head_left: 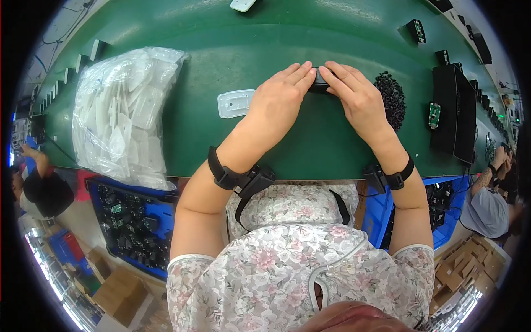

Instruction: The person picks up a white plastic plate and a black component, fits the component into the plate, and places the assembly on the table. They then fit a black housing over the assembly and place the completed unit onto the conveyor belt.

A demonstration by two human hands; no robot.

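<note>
— What are the hands doing?

— Both meet on a small black part [319, 83] lying on the green table [221, 44], toward 12 o'clock from the body. The left hand [276, 102] presses its fingertips on the part's left end; the right hand [357, 99] pinches the right end.

— And around them?

— A white plastic plate [235, 103] lies at 9 o'clock, just beside the left hand. A heap of small black pieces [391, 97] sits at 3 o'clock, and a clear bag of white parts [124, 113] lies farther left.
</note>
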